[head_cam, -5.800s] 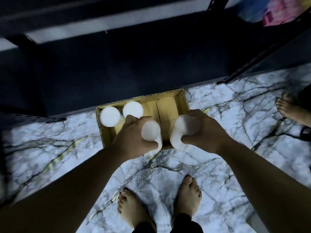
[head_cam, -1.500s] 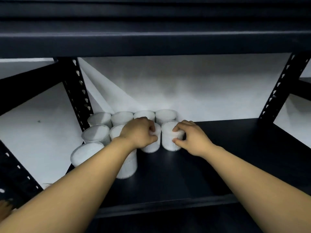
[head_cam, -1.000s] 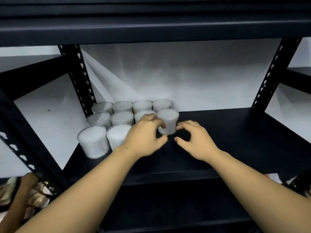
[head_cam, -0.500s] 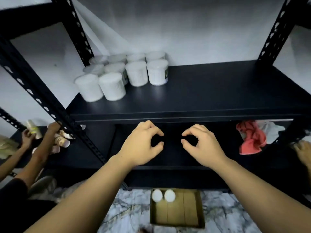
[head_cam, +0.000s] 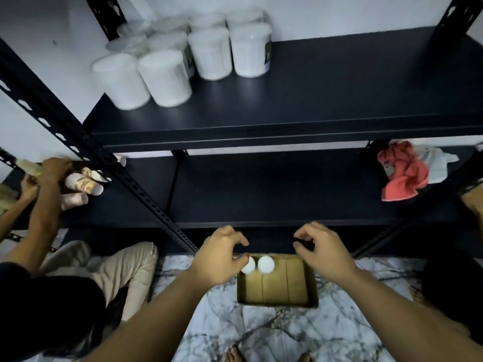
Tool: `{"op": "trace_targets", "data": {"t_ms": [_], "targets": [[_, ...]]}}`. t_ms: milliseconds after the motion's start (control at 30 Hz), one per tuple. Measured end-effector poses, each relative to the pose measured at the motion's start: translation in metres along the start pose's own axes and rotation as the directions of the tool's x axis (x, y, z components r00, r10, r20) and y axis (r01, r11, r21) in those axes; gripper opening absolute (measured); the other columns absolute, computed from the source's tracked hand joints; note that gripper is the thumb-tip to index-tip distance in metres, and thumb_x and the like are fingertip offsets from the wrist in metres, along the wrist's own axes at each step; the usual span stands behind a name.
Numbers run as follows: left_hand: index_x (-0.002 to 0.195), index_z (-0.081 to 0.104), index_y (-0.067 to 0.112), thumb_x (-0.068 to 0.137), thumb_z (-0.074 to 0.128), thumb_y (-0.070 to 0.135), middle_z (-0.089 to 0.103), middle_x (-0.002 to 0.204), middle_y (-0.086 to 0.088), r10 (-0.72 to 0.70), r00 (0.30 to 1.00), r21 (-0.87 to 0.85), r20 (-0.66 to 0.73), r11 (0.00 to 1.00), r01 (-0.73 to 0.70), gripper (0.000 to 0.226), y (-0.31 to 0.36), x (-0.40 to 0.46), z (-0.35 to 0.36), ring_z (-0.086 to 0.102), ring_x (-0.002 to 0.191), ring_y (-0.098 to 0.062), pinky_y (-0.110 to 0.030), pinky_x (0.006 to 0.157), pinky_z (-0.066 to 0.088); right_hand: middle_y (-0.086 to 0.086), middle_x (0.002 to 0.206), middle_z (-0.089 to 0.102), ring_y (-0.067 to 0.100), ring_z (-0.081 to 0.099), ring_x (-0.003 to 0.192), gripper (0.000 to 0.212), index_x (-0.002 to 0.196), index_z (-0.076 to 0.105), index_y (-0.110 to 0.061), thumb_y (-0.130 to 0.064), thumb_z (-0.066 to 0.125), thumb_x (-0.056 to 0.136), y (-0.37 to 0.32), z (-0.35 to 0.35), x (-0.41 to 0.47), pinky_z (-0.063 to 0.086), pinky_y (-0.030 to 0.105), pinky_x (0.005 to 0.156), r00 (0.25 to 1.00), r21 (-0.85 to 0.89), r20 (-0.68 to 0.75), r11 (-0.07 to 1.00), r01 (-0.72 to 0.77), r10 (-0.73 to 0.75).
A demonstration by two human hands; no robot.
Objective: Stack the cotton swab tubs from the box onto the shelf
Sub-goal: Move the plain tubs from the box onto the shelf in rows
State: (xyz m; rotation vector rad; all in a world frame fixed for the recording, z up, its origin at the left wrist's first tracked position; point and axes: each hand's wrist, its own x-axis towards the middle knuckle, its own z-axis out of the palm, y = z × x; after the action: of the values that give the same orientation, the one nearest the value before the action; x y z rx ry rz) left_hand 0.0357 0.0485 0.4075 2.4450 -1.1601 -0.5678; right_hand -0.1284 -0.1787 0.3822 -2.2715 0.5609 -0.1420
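View from above: left hand point(head_cam: 222, 254) and right hand point(head_cam: 322, 248), fingers loosely curled and holding nothing, hover over a cardboard box point(head_cam: 277, 283) on the marble floor point(head_cam: 274, 333); two white tubs point(head_cam: 266, 263) stand inside; more tubs point(head_cam: 164, 79) cluster on the black shelf point(head_cam: 326, 95) above.

Both bare forearms reach forward and down from the lower corners of the view, converging toward the middle. The left hand point(head_cam: 222, 254) is seen from the back, its fingers curled loosely inward with the thumb tip close under the fingertips, holding nothing. The right hand point(head_cam: 322, 249) mirrors it a little apart, with fingers point(head_cam: 304, 232) bent and thumb tucked below them, also empty, and the two hands do not touch.
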Motion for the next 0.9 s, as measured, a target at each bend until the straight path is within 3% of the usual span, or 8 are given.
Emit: {"op": "trace_targets", "data": {"t_ms": [133,233,333,467,633,767,900], "targets": [[0.114,0.067,0.031,0.084,0.067,0.042,0.050,0.105,0.011,-0.054,0.993,-0.023,0.108,0.998,0.057,0.031,-0.043,0.003,0.060,0.054,0.109,-0.013,-0.025,0.090,0.044,-0.013,0.087,0.057,0.003,0.058,0.082,0.012,0.094,0.068,-0.023,-0.020,0.075,0.084,0.036,0.053,-0.004,0.046,0.024,0.073,0.994,-0.007,0.067,0.996,-0.086,0.086],[0.114,0.067,0.032,0.084,0.068,0.039,0.053,0.109,0.009,-0.076,0.982,-0.018,0.171,0.997,0.081,0.031,-0.081,0.013,0.109,0.055,0.108,-0.015,-0.020,0.085,0.039,-0.015,0.086,0.057,0.001,0.058,0.082,0.013,0.092,0.067,-0.025,-0.021,0.076,0.084,0.072,0.092,-0.004,0.047,0.023,0.076,0.982,0.023,0.094,0.985,-0.168,0.166],[0.113,0.069,0.031,0.084,0.068,0.037,0.054,0.105,0.006,-0.084,0.977,-0.011,0.199,0.996,0.088,0.030,-0.121,0.030,0.160,0.056,0.106,-0.017,-0.027,0.089,0.046,-0.016,0.088,0.061,0.003,0.060,0.083,0.016,0.091,0.065,-0.030,-0.021,0.076,0.084,0.117,0.136,0.000,0.048,0.023,0.077,0.970,0.025,0.102,0.974,-0.223,0.220],[0.114,0.067,0.029,0.085,0.067,0.037,0.056,0.105,0.005,-0.113,0.969,-0.025,0.218,0.992,0.121,0.030,-0.176,0.050,0.242,0.058,0.103,-0.017,-0.031,0.086,0.050,-0.015,0.082,0.061,-0.002,0.059,0.076,0.007,0.089,0.066,-0.029,-0.027,0.073,0.088,0.184,0.205,0.005,0.041,0.012,0.068,0.963,-0.003,0.111,0.969,-0.246,0.245],[0.121,0.065,0.020,0.086,0.069,0.029,0.059,0.108,-0.002,-0.115,0.966,-0.004,0.232,0.993,0.119,0.036,-0.244,0.062,0.353,0.060,0.103,-0.021,-0.021,0.081,0.040,-0.012,0.095,0.062,0.008,0.061,0.085,0.011,0.093,0.059,-0.039,-0.037,0.068,0.088,0.273,0.299,0.008,0.050,0.029,0.080,0.942,-0.074,0.216,0.966,-0.248,0.258],[0.128,0.060,0.019,0.084,0.064,0.031,0.056,0.115,-0.004,-0.144,0.951,0.024,0.273,0.990,0.142,0.046,-0.284,0.079,0.422,0.057,0.111,-0.026,-0.034,0.090,0.051,-0.009,0.103,0.060,0.010,0.061,0.093,0.012,0.098,0.057,-0.038,-0.039,0.067,0.091,0.325,0.357,0.021,0.045,0.025,0.081,0.916,-0.131,0.298,0.962,-0.238,0.267],[0.121,0.063,0.019,0.080,0.061,0.036,0.057,0.114,-0.007,-0.119,0.948,0.081,0.294,0.992,0.099,0.044,-0.310,0.103,0.474,0.054,0.114,-0.029,-0.034,0.087,0.050,-0.008,0.104,0.058,0.011,0.059,0.093,0.018,0.108,0.064,-0.028,-0.039,0.065,0.094,0.363,0.400,0.044,0.043,0.025,0.078,0.897,-0.148,0.325,0.953,-0.265,0.300]]}}
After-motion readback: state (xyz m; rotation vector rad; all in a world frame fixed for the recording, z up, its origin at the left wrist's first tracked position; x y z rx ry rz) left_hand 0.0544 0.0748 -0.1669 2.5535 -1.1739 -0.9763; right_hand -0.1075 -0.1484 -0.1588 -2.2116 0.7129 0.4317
